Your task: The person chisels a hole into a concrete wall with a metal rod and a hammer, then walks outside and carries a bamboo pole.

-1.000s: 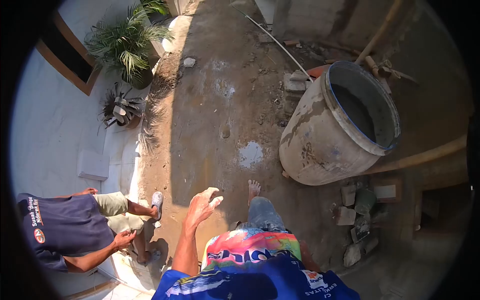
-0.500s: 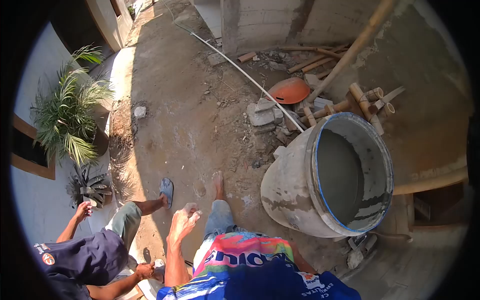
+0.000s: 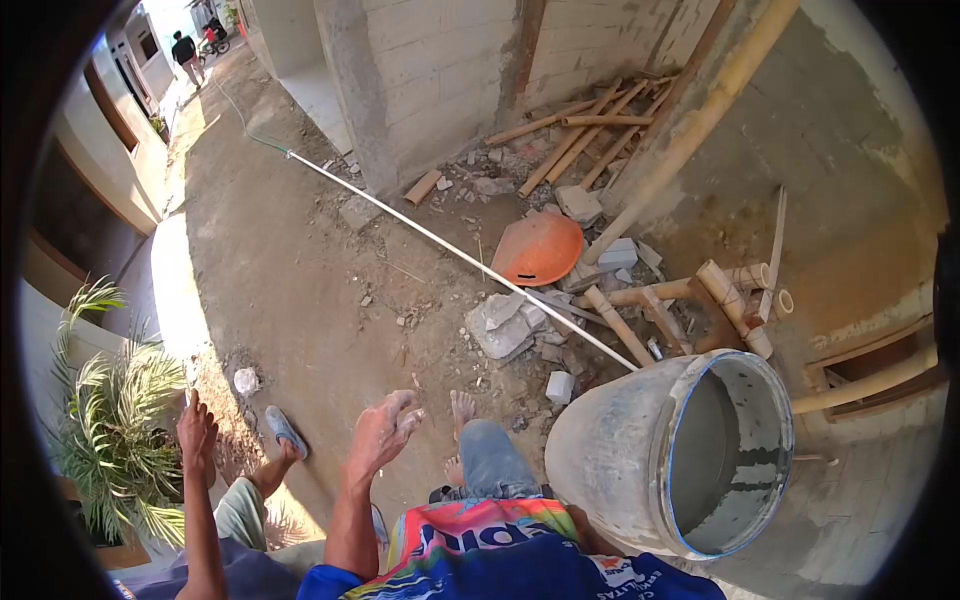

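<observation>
My left hand [image 3: 388, 430], pale with dust, is raised in front of my body with its fingers loosely curled and apart, nothing in them. Only a part of my right arm [image 3: 592, 528] shows beside the shirt; the hand is out of sight. To the right, near that arm, stands a large grey drum [image 3: 610, 460] with a blue-edged rim and grey contents [image 3: 703, 455] inside. A long white pipe [image 3: 430, 235] slants over the ground and ends behind the drum's rim. An orange basin [image 3: 545, 250] lies past the pipe among rubble.
A co-worker's arm [image 3: 203, 520] and sandalled foot [image 3: 287, 432] are at the lower left, by a palm plant [image 3: 110, 430]. Broken concrete [image 3: 500, 330] and bamboo pieces [image 3: 730, 300] lie behind the drum. A person [image 3: 186, 55] is far up the lane.
The view has swung right and up, showing more of the lane, pipe and bamboo. The co-worker has shifted to the lower left edge, one arm now raised. My left hand stays raised and empty.
</observation>
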A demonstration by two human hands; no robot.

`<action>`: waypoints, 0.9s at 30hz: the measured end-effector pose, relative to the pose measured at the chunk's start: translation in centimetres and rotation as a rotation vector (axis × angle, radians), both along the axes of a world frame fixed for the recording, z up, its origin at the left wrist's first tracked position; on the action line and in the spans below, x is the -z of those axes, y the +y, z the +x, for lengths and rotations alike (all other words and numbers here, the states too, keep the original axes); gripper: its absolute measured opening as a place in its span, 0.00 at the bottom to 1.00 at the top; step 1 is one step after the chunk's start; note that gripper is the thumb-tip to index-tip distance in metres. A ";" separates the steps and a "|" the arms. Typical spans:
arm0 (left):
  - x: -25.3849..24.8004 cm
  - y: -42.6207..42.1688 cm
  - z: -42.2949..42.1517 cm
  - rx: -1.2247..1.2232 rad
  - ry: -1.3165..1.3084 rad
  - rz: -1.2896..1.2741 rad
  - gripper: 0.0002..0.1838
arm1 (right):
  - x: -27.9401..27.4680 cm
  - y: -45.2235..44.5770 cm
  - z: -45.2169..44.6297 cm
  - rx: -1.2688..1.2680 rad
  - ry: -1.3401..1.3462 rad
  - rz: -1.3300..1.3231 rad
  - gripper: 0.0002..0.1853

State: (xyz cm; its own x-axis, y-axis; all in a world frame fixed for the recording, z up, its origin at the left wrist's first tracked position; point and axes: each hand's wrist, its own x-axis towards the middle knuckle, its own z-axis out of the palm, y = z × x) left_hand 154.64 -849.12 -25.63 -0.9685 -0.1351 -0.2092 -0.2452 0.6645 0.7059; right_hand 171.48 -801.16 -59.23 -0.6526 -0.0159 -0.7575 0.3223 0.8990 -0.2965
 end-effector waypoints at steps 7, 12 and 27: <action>3.8 -8.9 -13.1 0.016 -0.140 -0.021 0.19 | 3.2 -9.9 -16.8 0.178 -0.009 -0.140 0.19; 3.1 -16.0 -21.3 -0.094 -0.103 -0.030 0.17 | 0.8 -15.9 -33.8 -0.255 0.088 0.110 0.17; 7.8 -34.3 -49.5 -0.226 -0.050 0.168 0.15 | -5.2 -31.7 -63.6 0.232 0.321 0.156 0.17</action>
State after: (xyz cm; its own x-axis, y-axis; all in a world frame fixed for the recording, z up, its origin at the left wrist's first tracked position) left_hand 105.12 -883.41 -33.38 -0.9057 -0.3054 -0.2939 -0.4111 0.4638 0.7848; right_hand 107.89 -832.87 -54.04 -0.8287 0.2575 -0.4970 0.4346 0.8556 -0.2813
